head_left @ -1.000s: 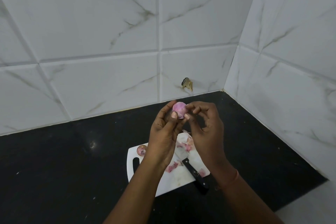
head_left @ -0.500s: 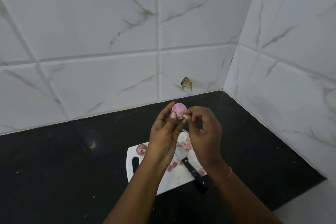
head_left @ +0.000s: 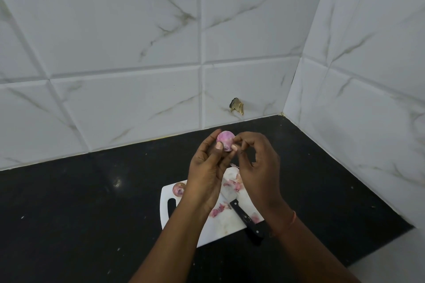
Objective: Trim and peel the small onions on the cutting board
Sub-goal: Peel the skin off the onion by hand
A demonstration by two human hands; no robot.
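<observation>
Two hands are on one small onion, held up in the air above the far end of the cutting board. The left hand has its grip clenched around the onion, thumb and fingertips pinning it, while the right hand pinches at its right side with thumb and forefinger, looks like it's working a bit of skin loose. The onion looks mostly pale pink, so probably close to peeled.

A second onion sits on the board's far left corner, browner, skin seemingly on. Pink peel scraps are scattered over the board, and a black-handled knife lies across it with the handle poking off the near edge.

What could go wrong: the peeled surface is likely slick, so a hard tug on the skin could pop the onion out of the left hand's grip and send it rolling onto the table. Also that knife handle overhangs right under the right wrist, so a dropped elbow could knock it.

The table is glossy black stone with little specks on it. White marble-look tiles cover both walls of the corner, with a chipped hole low down on the back wall.
</observation>
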